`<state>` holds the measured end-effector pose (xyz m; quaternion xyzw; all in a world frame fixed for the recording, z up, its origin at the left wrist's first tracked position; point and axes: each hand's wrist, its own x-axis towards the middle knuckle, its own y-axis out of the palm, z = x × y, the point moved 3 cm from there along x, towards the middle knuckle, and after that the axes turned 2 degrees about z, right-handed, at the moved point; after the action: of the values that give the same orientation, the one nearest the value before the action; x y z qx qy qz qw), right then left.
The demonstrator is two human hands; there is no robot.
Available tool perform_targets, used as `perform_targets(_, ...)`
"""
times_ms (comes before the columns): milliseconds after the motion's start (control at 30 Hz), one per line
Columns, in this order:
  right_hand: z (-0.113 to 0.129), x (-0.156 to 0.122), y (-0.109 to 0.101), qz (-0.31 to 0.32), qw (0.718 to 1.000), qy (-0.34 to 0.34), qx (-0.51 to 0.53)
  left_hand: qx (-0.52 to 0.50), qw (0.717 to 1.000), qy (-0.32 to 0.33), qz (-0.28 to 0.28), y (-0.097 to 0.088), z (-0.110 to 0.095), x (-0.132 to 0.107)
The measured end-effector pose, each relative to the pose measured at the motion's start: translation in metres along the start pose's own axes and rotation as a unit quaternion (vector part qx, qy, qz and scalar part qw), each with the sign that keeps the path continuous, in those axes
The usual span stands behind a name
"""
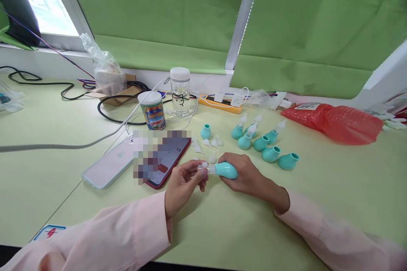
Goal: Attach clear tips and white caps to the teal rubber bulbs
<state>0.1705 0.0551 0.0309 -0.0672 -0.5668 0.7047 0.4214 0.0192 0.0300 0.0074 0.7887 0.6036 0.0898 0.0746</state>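
My right hand (246, 173) is wrapped round a teal rubber bulb (226, 170) lying sideways just above the table. My left hand (184, 182) pinches the clear plastic tip (203, 169) at the bulb's open end. Just behind my hands lie several small clear tips and caps (208, 143). A lone teal bulb (206, 131) stands there too. To the right stands a cluster of teal bulbs (263, 143), some with clear tips fitted, some with open mouths.
Two phones (108, 165) lie left of my hands. Behind them stand a printed can (153, 111) and a clear jar with a white lid (180, 91). Cables, an orange power strip (221, 104), a red plastic bag (333, 122) and a bagged box (108, 77) line the back.
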Motion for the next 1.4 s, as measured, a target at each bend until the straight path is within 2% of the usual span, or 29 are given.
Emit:
perform_targets(167, 0.002, -0.003, 0.004, -0.023, 0.999, 0.005, 0.031, 0.004, 1.0, -0.017, -0.01, 0.0, -0.001, -0.001)
perform_targets(300, 0.001, -0.004, 0.008, -0.033, 0.998, 0.024, 0.039, 0.04, 0.999, -0.001, -0.023, 0.0, -0.002, 0.0)
perform_targets(433, 0.002, -0.003, 0.009, -0.003, 0.992, 0.072, 0.103, 0.084, 0.996, 0.017, -0.017, 0.0, -0.003, -0.001)
perform_targets(533, 0.002, -0.001, 0.01, 0.044, 0.972, 0.128, 0.194, 0.119, 0.992, 0.049, -0.002, 0.001, -0.005, -0.003)
perform_targets(667, 0.0, -0.001, 0.013, 0.122, 0.918, 0.219, 0.308, 0.148, 0.984, 0.092, 0.016, 0.002, -0.006, -0.006)
perform_targets(800, 0.001, -0.004, 0.018, 0.2, 0.833, 0.305, 0.417, 0.142, 0.984, 0.1, 0.036, 0.002, -0.006, -0.006)
perform_targets(967, 0.009, -0.008, 0.021, 0.279, 0.708, 0.323, 0.563, 0.129, 0.984, 0.096, 0.074, 0.004, -0.008, -0.008)
perform_targets(1033, 0.01, -0.009, 0.021, 0.291, 0.678, 0.338, 0.585, 0.125, 0.984, 0.085, 0.089, 0.005, -0.01, -0.008)
perform_targets(1100, 0.012, -0.01, 0.021, 0.291, 0.661, 0.343, 0.601, 0.096, 0.988, 0.067, 0.097, 0.005, -0.011, -0.006)
perform_targets(1200, 0.017, -0.009, 0.022, 0.248, 0.663, 0.319, 0.63, 0.038, 0.995, 0.041, 0.078, 0.003, -0.011, -0.002)
perform_targets(1300, 0.024, -0.009, 0.023, 0.211, 0.682, 0.278, 0.643, 0.023, 0.998, 0.03, 0.057, 0.0, -0.011, 0.002)
perform_targets(1367, 0.029, -0.01, 0.021, 0.219, 0.718, 0.249, 0.613, 0.026, 0.997, 0.029, 0.061, -0.001, -0.011, 0.003)
perform_targets(1400, 0.03, -0.011, 0.018, 0.216, 0.752, 0.238, 0.576, 0.028, 0.997, 0.03, 0.06, -0.002, -0.011, 0.004)
